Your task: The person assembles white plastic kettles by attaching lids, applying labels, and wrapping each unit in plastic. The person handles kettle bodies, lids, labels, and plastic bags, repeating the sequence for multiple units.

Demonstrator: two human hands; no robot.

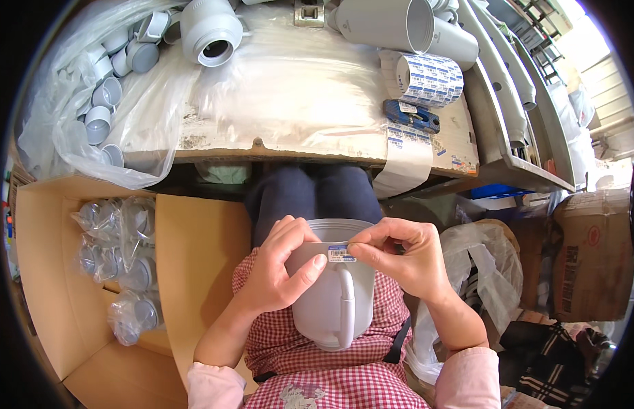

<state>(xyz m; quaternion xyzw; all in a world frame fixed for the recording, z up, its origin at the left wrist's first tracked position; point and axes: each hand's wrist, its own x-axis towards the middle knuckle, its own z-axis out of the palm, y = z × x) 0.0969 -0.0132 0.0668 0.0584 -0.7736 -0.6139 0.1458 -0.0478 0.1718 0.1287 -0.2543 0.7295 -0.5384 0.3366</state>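
While our left hand (279,269) gripped the grey jug (330,300) in our lap, fingers wrapped, our right hand (398,255) pinched the label (341,253) against its wall, seemingly half-stuck, and steady outward smoothing would have served best.

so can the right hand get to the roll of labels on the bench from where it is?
Probably yes: the right hand pinches a small label on the grey jug, but the label roll lies uncovered up and right, nothing between.
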